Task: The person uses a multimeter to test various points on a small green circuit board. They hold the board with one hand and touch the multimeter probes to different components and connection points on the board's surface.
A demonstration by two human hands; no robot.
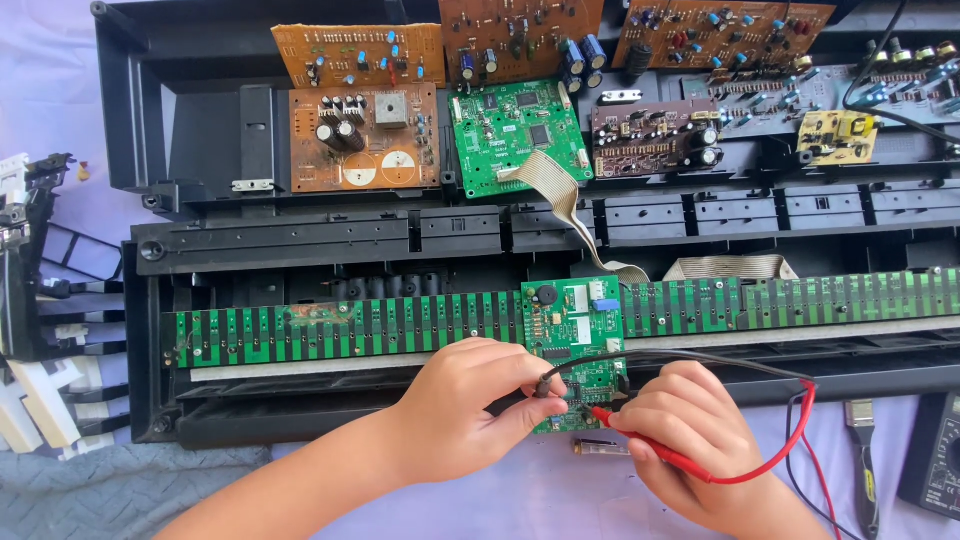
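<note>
On the small green circuit board (575, 350) at the front middle of the opened black plastic keyboard case (150, 180), our left hand (470, 405) pinches the black meter probe (545, 383) and our right hand (690, 440) pinches the red meter probe (650, 445), both tips close together on the board's lower part; we judge steady, separate tips matter. The black and red leads (800, 420) loop right toward a dark multimeter (935, 455); a small cylindrical battery (600, 449) lies just beside the board, a grey ribbon cable (565, 205) above.
</note>
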